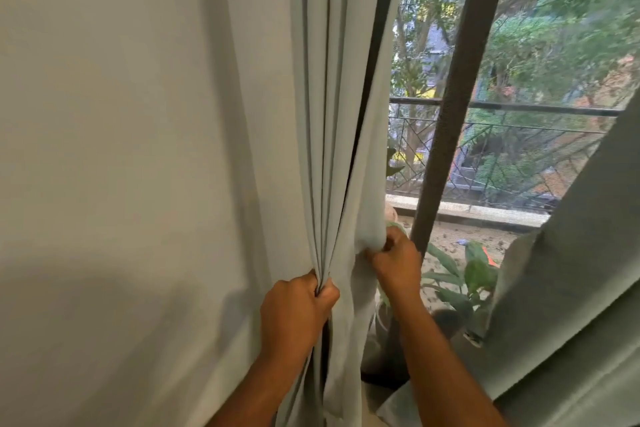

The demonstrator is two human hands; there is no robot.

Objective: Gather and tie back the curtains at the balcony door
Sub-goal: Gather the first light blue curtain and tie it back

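a pale blue-grey curtain [332, 114] hangs at the left side of a balcony door, its right-hand part drawn into narrow vertical pleats while the rest spreads flat and wide across the left of the view. a person's left hand [298, 308] is clenched around the bunched pleats low down, fingers and thumb wrapped tight so the folds fan upward from the fist. just to the right and a little higher, the right hand [394, 262] grasps the curtain's outer edge, the cloth bulging in a soft roll over the fingers [389, 246]. both bare forearms rise from the bottom of the view. a second curtain [571, 305] of the same colour slants across the lower right corner, well apart from the first. between the two curtains stands a dark door frame [453, 114], upright but leaning in the wide-angle view, with mesh screen either side of it. a leafy potted plant [467, 281] sits low behind the right hand, its pot partly hidden by the arm. beyond lie the speckled balcony floor [464, 236], a low concrete kerb and a metal railing [519, 135] with a diagonal lattice. green trees [561, 28] fill the background, blurred, with patches of yellow and grey among them.
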